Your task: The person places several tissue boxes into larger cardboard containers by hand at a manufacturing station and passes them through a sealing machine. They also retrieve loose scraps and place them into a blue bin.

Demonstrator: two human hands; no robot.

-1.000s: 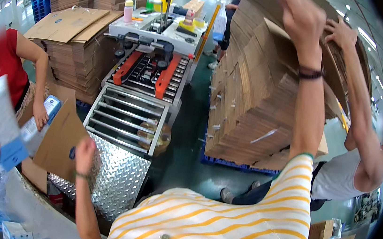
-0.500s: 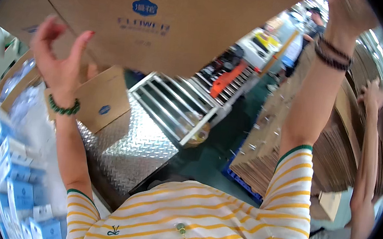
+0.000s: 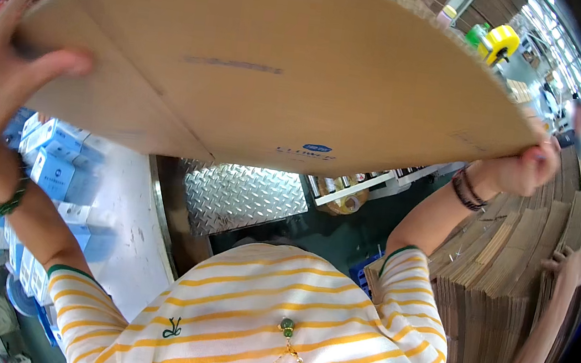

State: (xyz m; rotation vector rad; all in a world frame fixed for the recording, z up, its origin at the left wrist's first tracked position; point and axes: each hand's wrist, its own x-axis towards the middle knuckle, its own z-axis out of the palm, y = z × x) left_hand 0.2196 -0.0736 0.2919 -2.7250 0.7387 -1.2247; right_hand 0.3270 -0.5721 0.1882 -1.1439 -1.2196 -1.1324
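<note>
A large brown flattened cardboard box (image 3: 286,30) with faint blue print spans the upper part of the view, raised in front of my chest. My right hand (image 3: 525,169) is closed on its right corner, the fingers curled over the edge. At the opposite end, my left hand (image 3: 4,84), blurred by motion, grips the left edge with the thumb lying across the near face. A crease line runs down the cardboard nearer to my left hand.
Stacked flattened cardboard (image 3: 493,291) stands at the right, where another person's arm (image 3: 557,298) reaches in. Blue-and-white small boxes (image 3: 55,172) sit on the white table (image 3: 125,220) at the left. Below lies a metal tread plate (image 3: 245,198); a yellow tape roll (image 3: 501,44) is beyond.
My right hand has come down with the cardboard's right corner, and the sheet has levelled. My left hand has moved outward from before the sheet to its left edge, changing from open to gripping.
</note>
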